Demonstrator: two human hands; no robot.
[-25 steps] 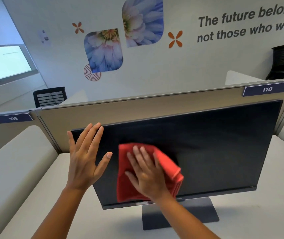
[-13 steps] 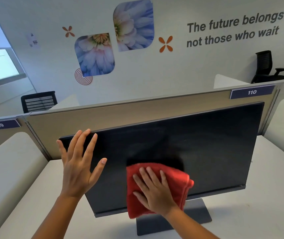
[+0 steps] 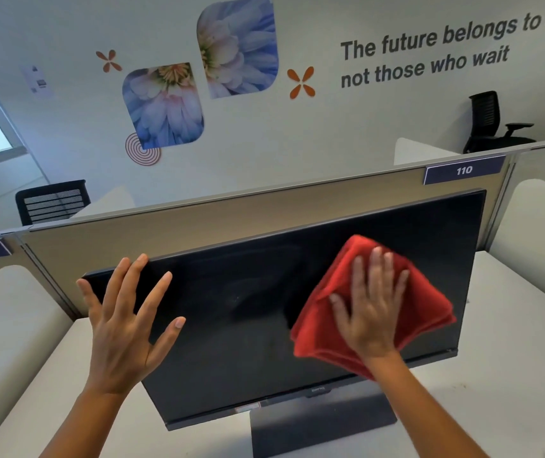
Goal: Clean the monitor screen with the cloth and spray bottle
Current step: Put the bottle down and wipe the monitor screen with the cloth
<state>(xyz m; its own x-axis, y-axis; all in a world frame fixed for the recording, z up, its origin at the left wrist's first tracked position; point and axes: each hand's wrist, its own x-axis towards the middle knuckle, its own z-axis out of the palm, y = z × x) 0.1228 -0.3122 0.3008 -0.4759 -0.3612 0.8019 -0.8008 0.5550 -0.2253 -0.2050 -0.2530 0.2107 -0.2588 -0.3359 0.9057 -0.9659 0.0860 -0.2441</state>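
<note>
Two hands up at the monitor (image 3: 248, 312), which stands on its base on the bench (image 3: 512, 375), screen dark, long axis running 9 to 3 o'clock across the view.

Right hand (image 3: 372, 312): flat, fingers spread, palm pressing the folded red cloth (image 3: 429, 302) against the right half of the screen. Not a pinch; cloth pinned under the palm. Hand blurred, so it is in a stroke.

Left hand (image 3: 122, 328): open, fingers splayed, holding nothing. Fingertips at the monitor's top-left corner, thumb across the front of the left edge; actual contact hard to confirm. Looks like bracing.

Spray bottle: not in view.

Key relation: unwiped-looking glass lies at 9 o'clock from the cloth, between the two hands, with faint smears showing mid-screen; a narrow strip remains at 3 o'clock toward the right bezel. Right hand is nearer both. Judgement: the next pass runs along the long axis, left hand steadying against tipping.
</note>
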